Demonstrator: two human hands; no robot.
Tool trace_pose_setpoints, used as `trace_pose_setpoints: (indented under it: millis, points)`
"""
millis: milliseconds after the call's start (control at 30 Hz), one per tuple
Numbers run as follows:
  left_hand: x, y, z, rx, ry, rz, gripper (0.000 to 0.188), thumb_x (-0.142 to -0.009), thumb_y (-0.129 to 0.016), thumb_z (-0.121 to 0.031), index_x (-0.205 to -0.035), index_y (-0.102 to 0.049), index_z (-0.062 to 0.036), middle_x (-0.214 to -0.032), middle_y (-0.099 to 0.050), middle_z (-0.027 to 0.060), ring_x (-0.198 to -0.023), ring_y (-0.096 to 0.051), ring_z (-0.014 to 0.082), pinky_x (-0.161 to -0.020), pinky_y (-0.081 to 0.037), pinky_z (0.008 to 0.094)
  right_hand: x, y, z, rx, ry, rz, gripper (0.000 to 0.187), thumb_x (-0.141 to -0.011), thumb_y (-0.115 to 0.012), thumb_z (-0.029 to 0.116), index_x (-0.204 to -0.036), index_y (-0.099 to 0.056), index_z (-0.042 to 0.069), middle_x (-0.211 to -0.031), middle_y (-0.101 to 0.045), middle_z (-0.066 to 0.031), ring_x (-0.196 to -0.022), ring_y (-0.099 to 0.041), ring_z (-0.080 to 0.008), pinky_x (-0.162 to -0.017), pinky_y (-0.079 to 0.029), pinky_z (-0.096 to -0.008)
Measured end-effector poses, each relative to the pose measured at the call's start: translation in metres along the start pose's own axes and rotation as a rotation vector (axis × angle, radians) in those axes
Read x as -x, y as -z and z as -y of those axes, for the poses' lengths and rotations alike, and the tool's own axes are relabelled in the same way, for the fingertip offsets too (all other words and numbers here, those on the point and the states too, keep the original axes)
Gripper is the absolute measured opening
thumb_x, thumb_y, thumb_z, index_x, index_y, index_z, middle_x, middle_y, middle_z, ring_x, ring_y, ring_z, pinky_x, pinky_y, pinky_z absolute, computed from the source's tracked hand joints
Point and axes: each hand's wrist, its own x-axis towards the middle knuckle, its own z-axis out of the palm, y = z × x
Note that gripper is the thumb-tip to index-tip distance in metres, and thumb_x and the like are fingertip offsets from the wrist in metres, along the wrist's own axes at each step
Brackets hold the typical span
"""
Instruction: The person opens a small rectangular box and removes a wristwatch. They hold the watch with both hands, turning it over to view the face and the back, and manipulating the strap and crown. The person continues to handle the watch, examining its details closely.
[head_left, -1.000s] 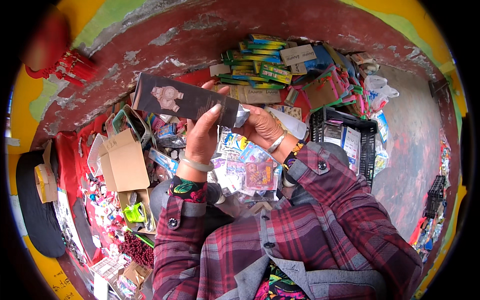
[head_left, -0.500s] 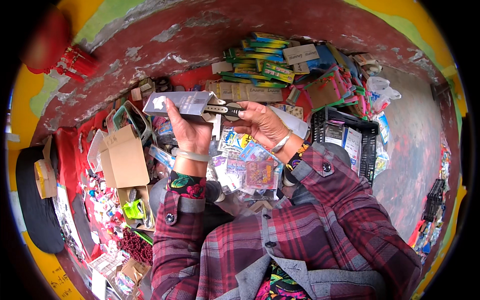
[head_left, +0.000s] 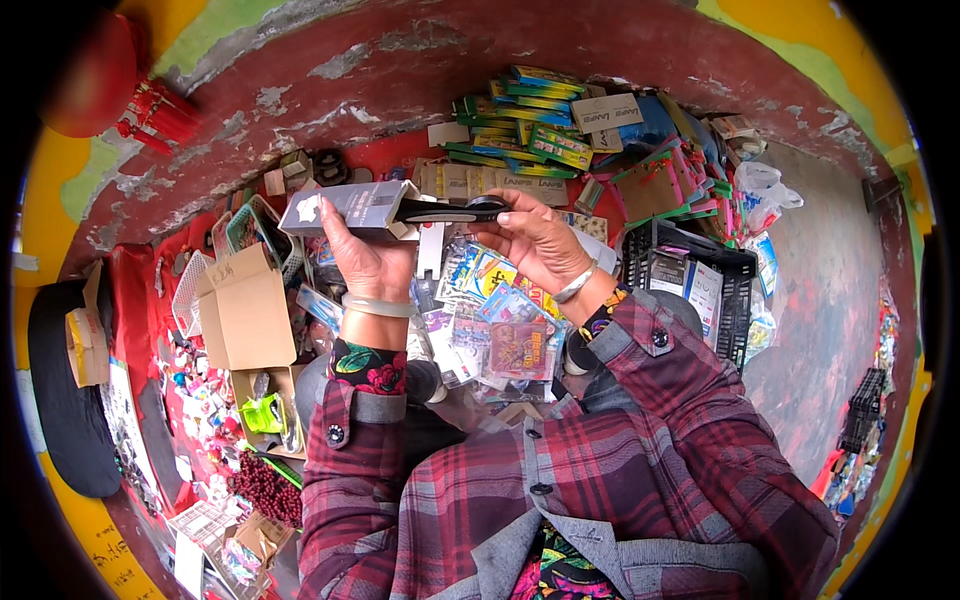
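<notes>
A narrow grey box (head_left: 365,208) with an open right end lies across my left hand (head_left: 365,260), whose fingers are wrapped round it from below. Out of that open end reaches a black wristwatch (head_left: 450,211), its strap pointing into the box and its round case at the right. My right hand (head_left: 540,240) pinches the watch by the case end between thumb and fingers. How far the strap goes inside is hidden by the box. Below both hands lie several flat plastic-wrapped packets (head_left: 510,340).
At the left stands an open cardboard box (head_left: 245,310) beside white baskets (head_left: 190,295). A black plastic crate (head_left: 735,270) with packages is at the right. Stacked colourful boxes (head_left: 525,120) lean near the red wall (head_left: 480,50). Dark red beads (head_left: 265,487) lie at the lower left.
The watch has turned so that its edge faces up, where its strap holes showed before. My right hand has moved slightly right with it; the box has shifted slightly left.
</notes>
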Motion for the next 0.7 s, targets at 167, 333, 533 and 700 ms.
trace_pose_setpoints:
  millis: [167,333,533,700]
  points:
    - [0.001,-0.001,-0.001,-0.035,0.035,0.005,0.05,-0.082,-0.056,-0.05,-0.11,-0.048,-0.0096,-0.103,-0.054,0.0078,-0.096,-0.053,0.0267,-0.089,-0.043,0.0453,0.0,-0.004,0.001,-0.013,0.054,-0.004,0.029,-0.082,-0.061,0.005,-0.109,-0.053,0.002,-0.105,-0.06,-0.0133,-0.1,-0.057,-0.0223,-0.094,-0.045,-0.0349]
    - [0.003,-0.007,0.002,-0.047,-0.088,-0.003,0.05,-0.083,-0.055,-0.049,-0.11,-0.047,-0.0077,-0.1,-0.054,0.01,-0.094,-0.054,0.0271,-0.088,-0.044,0.0444,0.001,-0.013,0.004,0.091,0.115,0.014,0.036,-0.077,-0.061,-0.005,-0.11,-0.048,0.004,-0.107,-0.056,-0.0099,-0.099,-0.055,-0.0177,-0.091,-0.044,-0.0315]
    - [0.002,-0.007,-0.002,-0.048,-0.121,0.034,0.053,-0.085,-0.052,-0.048,-0.109,-0.047,-0.0007,-0.099,-0.054,0.0132,-0.093,-0.054,0.0288,-0.088,-0.045,0.0446,0.006,-0.019,0.011,0.138,0.163,0.013,0.047,-0.073,-0.061,-0.01,-0.113,-0.044,0.006,-0.111,-0.054,-0.0113,-0.101,-0.053,-0.017,-0.091,-0.044,-0.03]
    - [-0.011,0.003,-0.023,-0.012,-0.188,0.07,0.054,-0.087,-0.047,-0.047,-0.106,-0.048,0.0037,-0.098,-0.056,0.0161,-0.091,-0.056,0.0305,-0.086,-0.046,0.0451,0.009,-0.024,0.021,0.209,0.243,-0.024,0.049,-0.072,-0.06,-0.011,-0.115,-0.044,0.006,-0.112,-0.054,-0.0116,-0.101,-0.053,-0.0165,-0.09,-0.043,-0.0283]
